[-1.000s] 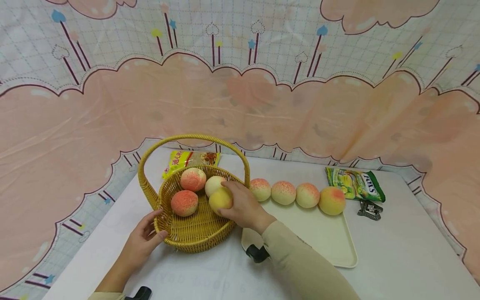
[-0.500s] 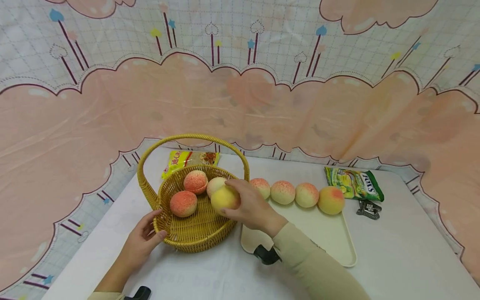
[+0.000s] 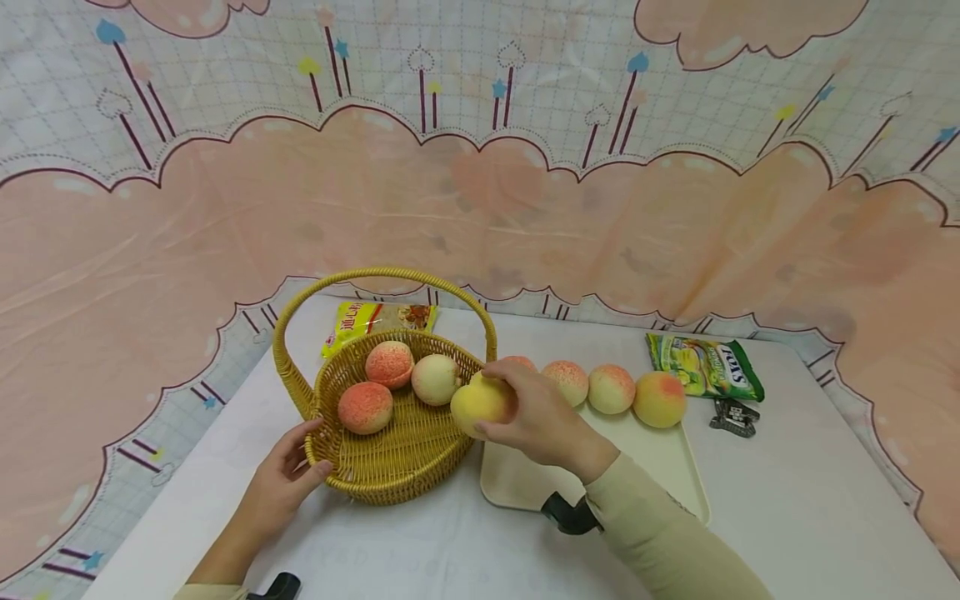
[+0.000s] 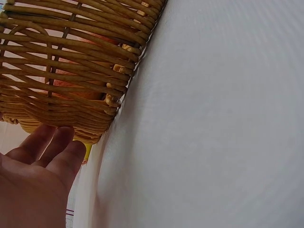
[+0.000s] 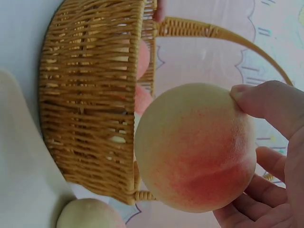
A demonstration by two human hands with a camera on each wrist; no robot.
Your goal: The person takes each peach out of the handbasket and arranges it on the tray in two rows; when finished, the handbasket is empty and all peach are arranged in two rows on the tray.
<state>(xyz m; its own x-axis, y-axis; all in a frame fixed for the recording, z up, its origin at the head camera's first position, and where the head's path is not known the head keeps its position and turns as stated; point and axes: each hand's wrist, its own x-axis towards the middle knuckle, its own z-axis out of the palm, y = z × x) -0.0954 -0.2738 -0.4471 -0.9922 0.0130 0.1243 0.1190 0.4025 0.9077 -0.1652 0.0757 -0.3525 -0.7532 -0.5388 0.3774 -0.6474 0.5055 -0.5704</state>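
Observation:
In the head view my right hand [image 3: 543, 414] pinches a yellow peach [image 3: 480, 402] over the right rim of the wicker basket [image 3: 397, 483]. The right wrist view shows this peach's red blush [image 5: 209, 166], with the thumb on one side and the fingers on the other. My left hand [image 3: 288, 475] holds the basket by its left rim; its fingers [image 4: 66, 156] lie against the woven wall in the left wrist view. Inside the basket are two red peaches [image 3: 365, 407] and a pale cream one [image 3: 436, 380].
A cream tray [image 3: 517, 483] lies right of the basket, with a row of several peaches [image 3: 611, 389] along its far edge. Behind the basket is a yellow snack packet [image 3: 352, 321]. A green candy bag [image 3: 705, 367] and a small black packet [image 3: 734, 417] lie right of the row.
My right hand has drawn the yellow peach rightward from the basket's inside to over its right rim, uncovering the cream peach. One red peach has shifted slightly. The left hand stays put.

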